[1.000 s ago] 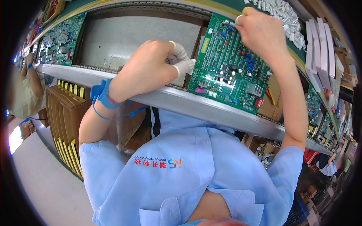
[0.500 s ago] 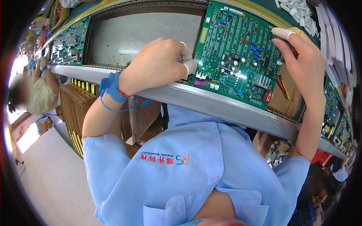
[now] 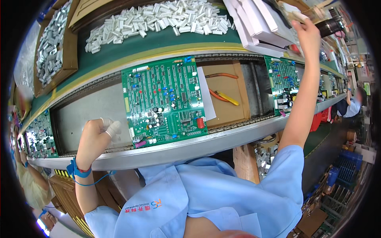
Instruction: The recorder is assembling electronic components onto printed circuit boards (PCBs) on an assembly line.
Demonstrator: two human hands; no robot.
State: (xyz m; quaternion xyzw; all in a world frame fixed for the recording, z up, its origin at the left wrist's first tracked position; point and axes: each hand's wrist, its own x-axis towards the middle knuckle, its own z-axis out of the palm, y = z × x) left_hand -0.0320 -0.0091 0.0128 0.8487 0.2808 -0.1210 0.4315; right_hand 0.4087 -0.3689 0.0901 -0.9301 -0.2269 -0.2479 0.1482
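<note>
A green circuit board (image 3: 162, 103), crowded with small parts, lies across the rails of a metal conveyor in front of me. Just off its left edge, above the conveyor, is my left hand (image 3: 97, 137), its fingers curled loosely and white finger cots on the tips; nothing shows in them. A blue wrist strap (image 3: 80, 168) with a cord sits on that wrist. My right hand (image 3: 308, 37) reaches to the far right, over the white boxes, with finger and thumb slightly apart. Beside it is a dark cylindrical thing (image 3: 330, 27).
White connectors (image 3: 162, 20) are heaped on the green bench behind the conveyor, by a cardboard box (image 3: 67, 47) of metal parts. Orange-handled pliers (image 3: 224, 97) lie right of the board. More boards (image 3: 281, 81) sit further along both ways. Other people work at both ends.
My right hand has left the board's right edge and reached far right. My left hand has come off the board's left edge. The view has swung, showing more bench.
</note>
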